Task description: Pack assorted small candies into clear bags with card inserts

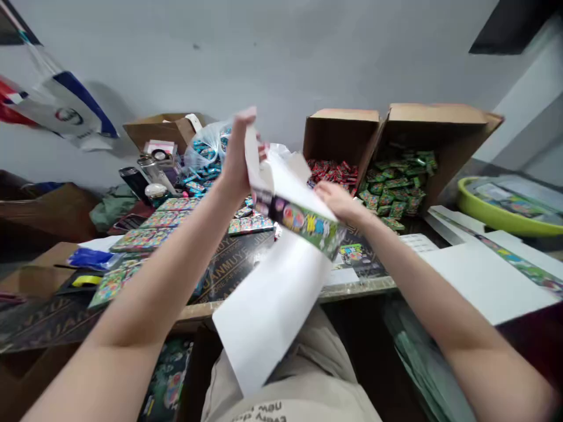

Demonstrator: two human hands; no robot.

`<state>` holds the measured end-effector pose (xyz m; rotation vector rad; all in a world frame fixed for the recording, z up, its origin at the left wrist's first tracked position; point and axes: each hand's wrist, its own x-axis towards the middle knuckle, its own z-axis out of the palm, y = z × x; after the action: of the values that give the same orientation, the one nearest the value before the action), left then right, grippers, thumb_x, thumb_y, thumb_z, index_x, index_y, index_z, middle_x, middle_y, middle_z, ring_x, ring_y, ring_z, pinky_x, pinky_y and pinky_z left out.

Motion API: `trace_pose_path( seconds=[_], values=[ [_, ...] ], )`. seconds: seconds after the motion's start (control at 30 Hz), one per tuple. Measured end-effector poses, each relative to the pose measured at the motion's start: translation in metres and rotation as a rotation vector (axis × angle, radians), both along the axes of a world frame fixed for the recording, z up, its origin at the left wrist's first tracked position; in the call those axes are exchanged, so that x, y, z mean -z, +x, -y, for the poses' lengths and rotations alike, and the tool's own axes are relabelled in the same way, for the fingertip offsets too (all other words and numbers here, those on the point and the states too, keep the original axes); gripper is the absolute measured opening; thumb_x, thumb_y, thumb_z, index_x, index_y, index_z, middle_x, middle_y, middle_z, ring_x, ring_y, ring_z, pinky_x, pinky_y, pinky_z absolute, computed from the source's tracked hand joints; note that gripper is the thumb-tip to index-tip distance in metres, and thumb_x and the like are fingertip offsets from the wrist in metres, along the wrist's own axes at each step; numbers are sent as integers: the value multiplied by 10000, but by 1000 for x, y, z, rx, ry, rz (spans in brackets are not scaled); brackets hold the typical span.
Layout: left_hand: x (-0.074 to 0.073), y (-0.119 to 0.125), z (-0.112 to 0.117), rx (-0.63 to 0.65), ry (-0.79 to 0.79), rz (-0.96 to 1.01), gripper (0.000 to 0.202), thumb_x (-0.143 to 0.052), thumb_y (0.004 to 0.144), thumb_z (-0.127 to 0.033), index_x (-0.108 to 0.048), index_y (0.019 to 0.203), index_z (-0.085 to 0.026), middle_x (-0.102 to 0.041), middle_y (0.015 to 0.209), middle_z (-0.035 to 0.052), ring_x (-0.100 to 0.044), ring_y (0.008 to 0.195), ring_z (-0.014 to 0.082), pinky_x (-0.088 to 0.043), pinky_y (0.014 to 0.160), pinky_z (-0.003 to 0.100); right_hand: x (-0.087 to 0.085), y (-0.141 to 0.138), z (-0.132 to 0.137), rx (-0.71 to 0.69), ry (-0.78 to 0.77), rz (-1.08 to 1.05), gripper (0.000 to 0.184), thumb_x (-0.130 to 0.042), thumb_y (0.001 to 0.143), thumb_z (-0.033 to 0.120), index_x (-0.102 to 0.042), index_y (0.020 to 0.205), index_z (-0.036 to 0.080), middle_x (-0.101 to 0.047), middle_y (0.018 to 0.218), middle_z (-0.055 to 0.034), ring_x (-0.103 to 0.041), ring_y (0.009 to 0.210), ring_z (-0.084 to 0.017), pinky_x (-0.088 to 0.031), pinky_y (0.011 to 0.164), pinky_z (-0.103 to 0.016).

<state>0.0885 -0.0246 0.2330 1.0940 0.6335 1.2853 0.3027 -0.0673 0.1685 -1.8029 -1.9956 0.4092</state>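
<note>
In front of me, tilted over the table's front edge, is a partly folded cardboard box (272,310), white inside with a colourful cartoon strip along one side. My left hand (240,155) grips its upper left end, thumb up and fingers round the panel. At the upper right side, my right hand (341,202) has its fingers closed at the box's edge; motion blurs them a little. The lower flap hangs down over my lap. Behind the box, a row of small printed packs (250,224) lies on the table, partly hidden.
Two open cartons hold small red packets (332,173) and green packets (396,187). Blue packets (202,170) spill from a plastic bag. Stacked printed boxes (145,239) line the left. Flat white card sheets (488,275) and a yellow-green basin (505,208) are at the right.
</note>
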Motion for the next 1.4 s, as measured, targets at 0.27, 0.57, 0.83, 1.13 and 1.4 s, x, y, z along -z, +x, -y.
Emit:
trace_pose_path(
  seconds=[0.27, 0.57, 0.83, 1.13, 1.4],
  values=[
    [163, -42, 52, 107, -264, 38, 738, -474, 687, -673, -459, 1239, -183, -562, 1185, 88, -494, 1114, 281, -392, 924, 375, 123, -23, 19, -185, -394, 185, 231, -451, 811, 192, -672, 769, 141, -659, 825, -107, -596, 712, -175, -394, 651, -235],
    [188, -81, 103, 51, -531, 185, 818, -533, 626, -693, -390, 1302, -255, -544, 1229, 66, -498, 1120, 285, -426, 910, 382, 117, -42, 43, -131, -400, 374, 336, -327, 864, 224, -657, 890, 169, -571, 925, -143, -590, 822, -250, -410, 707, -333],
    [196, -96, 97, 80, -619, -290, 898, -681, 634, -493, -166, 1363, -389, -440, 1307, 91, -605, 923, 250, -516, 646, 317, 112, -71, 64, -60, -240, 490, 319, -320, 877, 168, -638, 908, 157, -549, 987, -157, -576, 812, -228, -424, 689, -330],
    [227, -97, 100, -180, -432, -586, 925, -770, 556, -353, -281, 1329, -214, -487, 1268, 131, -502, 1118, 255, -396, 944, 380, 99, -26, 53, 297, 551, -408, 448, -258, 910, 386, -285, 1342, 267, -336, 1357, -88, -318, 1254, -246, -247, 1007, -472],
    [242, -111, 101, -191, -221, -813, 1052, -735, 594, -351, -63, 1398, -256, -280, 1426, 98, -372, 1244, 247, -279, 1036, 386, 129, -58, 1, -221, -338, -530, 1105, -691, 608, 478, 40, 1407, 259, -114, 1473, -103, -192, 1331, -259, -217, 1048, -419]
  ],
)
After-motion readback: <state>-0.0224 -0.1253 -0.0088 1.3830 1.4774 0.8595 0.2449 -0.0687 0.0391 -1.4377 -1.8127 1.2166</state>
